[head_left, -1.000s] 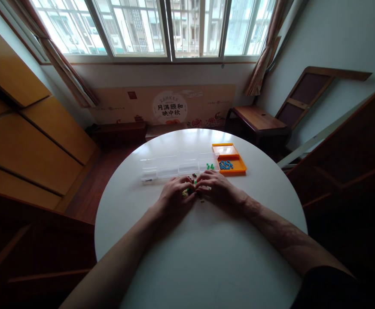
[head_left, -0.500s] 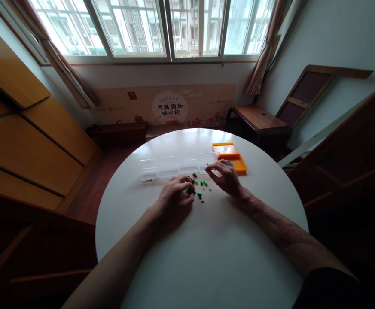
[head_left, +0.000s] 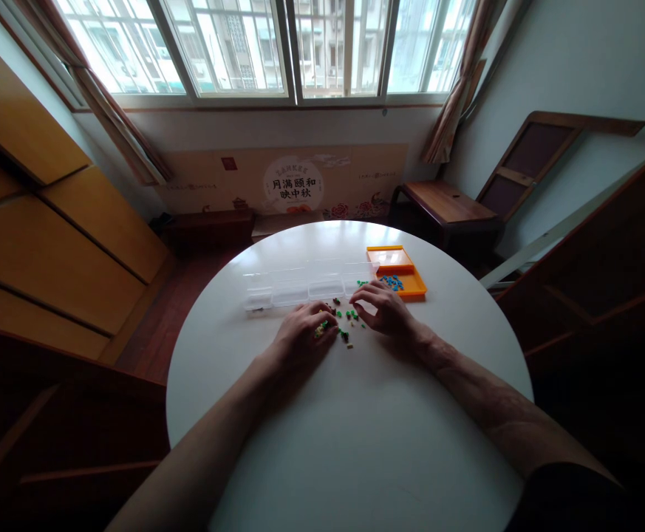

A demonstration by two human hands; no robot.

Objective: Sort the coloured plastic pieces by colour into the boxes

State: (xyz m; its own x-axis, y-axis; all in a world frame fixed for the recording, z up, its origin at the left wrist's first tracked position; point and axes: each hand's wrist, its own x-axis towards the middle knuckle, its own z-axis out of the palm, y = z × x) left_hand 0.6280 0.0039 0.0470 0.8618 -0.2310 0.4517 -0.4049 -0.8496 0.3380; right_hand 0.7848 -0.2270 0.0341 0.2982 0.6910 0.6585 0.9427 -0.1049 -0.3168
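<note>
Both hands, left [head_left: 303, 334] and right [head_left: 384, 307], rest curled over scattered small beads [head_left: 346, 319]; grip unclear. Clear organizer box [head_left: 305, 287] runs left-right across frame centre.

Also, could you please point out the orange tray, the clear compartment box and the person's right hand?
orange tray [head_left: 417, 289], head view, its near right rim.
clear compartment box [head_left: 292, 288], head view, a middle compartment's wall.
right hand [head_left: 384, 308], head view, back of the hand.
</note>
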